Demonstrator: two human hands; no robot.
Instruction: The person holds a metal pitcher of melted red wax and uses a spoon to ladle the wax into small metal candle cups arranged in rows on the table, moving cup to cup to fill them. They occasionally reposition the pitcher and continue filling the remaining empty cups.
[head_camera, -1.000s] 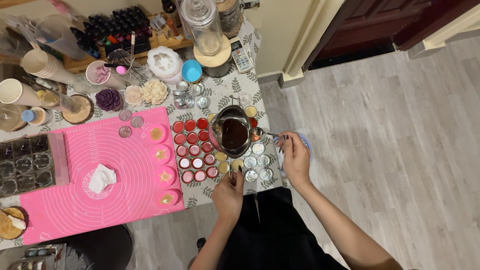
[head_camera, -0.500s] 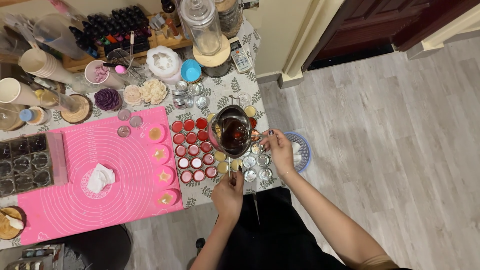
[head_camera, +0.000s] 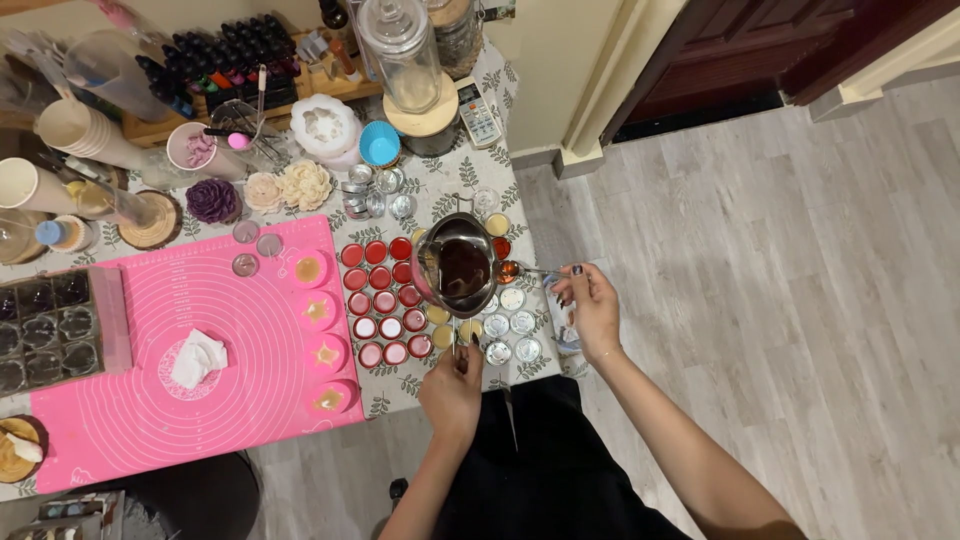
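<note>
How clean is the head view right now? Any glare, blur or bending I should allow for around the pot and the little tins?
Head view: even indoor light, soft shadows; the metal pot shows bright rim glints, its dark liquid reads clearly; the small tins are sharp but tiny; the left hand and right hand show little blur; wide-angle bending curves the floorboards and the picture's edges.

The pot (head_camera: 462, 266) is shiny metal, its dark liquid glossy. Small tins (head_camera: 510, 325) gleam silver beside it, and the pink mat (head_camera: 180, 300) looks smooth, matt rubbery. The floor (head_camera: 780, 260) is pale matt wood.
</note>
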